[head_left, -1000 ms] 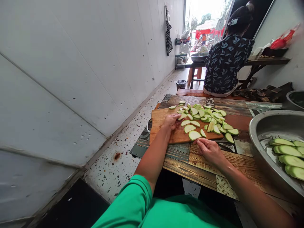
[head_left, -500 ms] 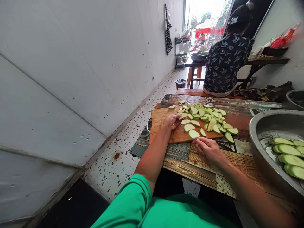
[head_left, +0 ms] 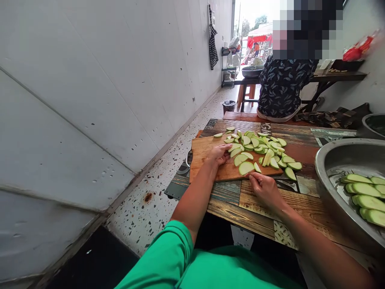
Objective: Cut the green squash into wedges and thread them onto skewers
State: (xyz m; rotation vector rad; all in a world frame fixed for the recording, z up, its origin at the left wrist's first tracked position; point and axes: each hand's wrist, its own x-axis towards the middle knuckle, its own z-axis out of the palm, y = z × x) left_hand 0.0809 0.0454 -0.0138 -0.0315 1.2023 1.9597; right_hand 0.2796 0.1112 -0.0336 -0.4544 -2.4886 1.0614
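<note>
A wooden cutting board (head_left: 204,150) carries pale green half-round slices, probably zucchini or a similar squash, in a loose pile (head_left: 255,142). On its left part, my left hand (head_left: 220,155) rests with fingers reaching forward, fingertips against the edge of a few slices (head_left: 235,149). The hand is open and the slices lie beside it. At the board's near edge, my right hand (head_left: 264,188) is closed, thumb and forefinger pinched together, touching the lower edge of a large slice (head_left: 246,167). What lies inside the pinch is hidden.
A large metal basin (head_left: 323,168) with long green slices (head_left: 365,192) stands to the right on the patchwork table (head_left: 222,202). Ahead, a person in a patterned shirt (head_left: 279,88) sits facing away on a bench. A white wall (head_left: 105,80) runs along the left.
Several slices near my left hand have shifted slightly and lie closer together. My right hand has moved a little to the right. The large slice at its fingertips shows more of its face.
</note>
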